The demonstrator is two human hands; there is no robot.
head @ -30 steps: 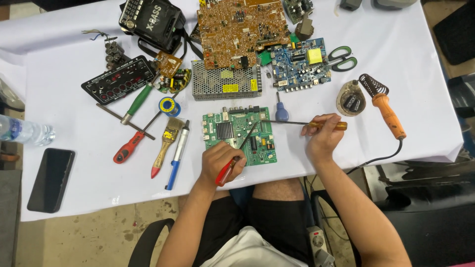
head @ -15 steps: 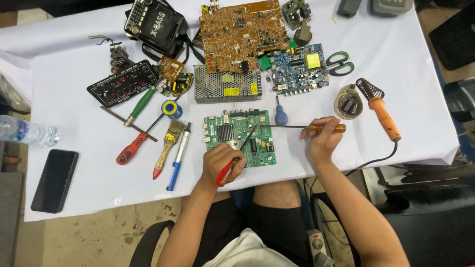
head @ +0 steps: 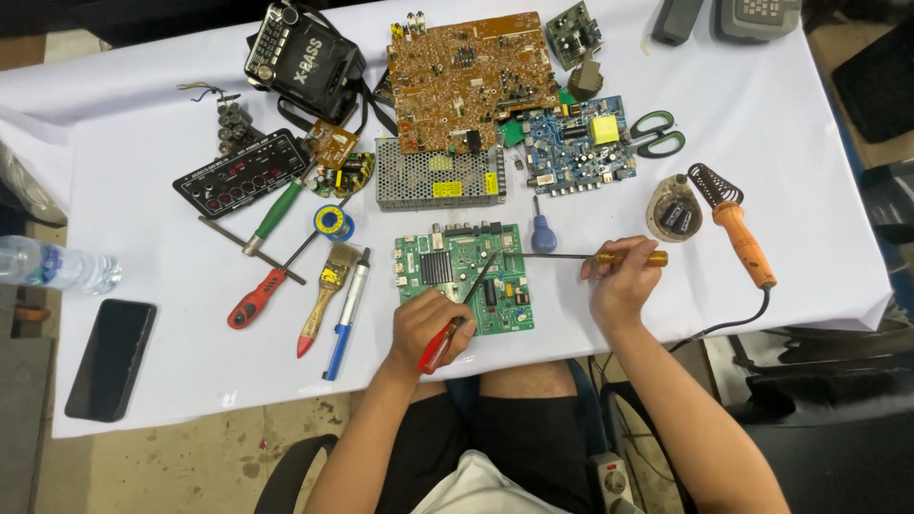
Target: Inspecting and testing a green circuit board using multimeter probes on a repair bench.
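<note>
left hand: closed around the red handle of a screwdriver; shaft runs up and away from the grip, tip on the green board.
right hand: fingers wrapped on the amber handle of a second driver; its thin shaft runs level from the grip toward the board's right edge. tip contact cannot be told.
green board: flat on the white table, directly beyond the left knuckles, between the two grips. a ribbed heatsink sits on its left half, connectors on the far edge.
handling, board: judged light, stiff and fragile; small parts and solder joints would not take pressure. best held by bare edges or corners, not by the face.
handling, drivers: judged light, rigid; smooth handles, thin shafts that could skid on the board under side load.
beside left grip: blue-tipped pen-like tool, brush, red screwdriver, all apart from the hand.
beyond right grip: orange soldering iron on its stand, scissors, blue board.
far side: brown board, metal mesh box.
</note>
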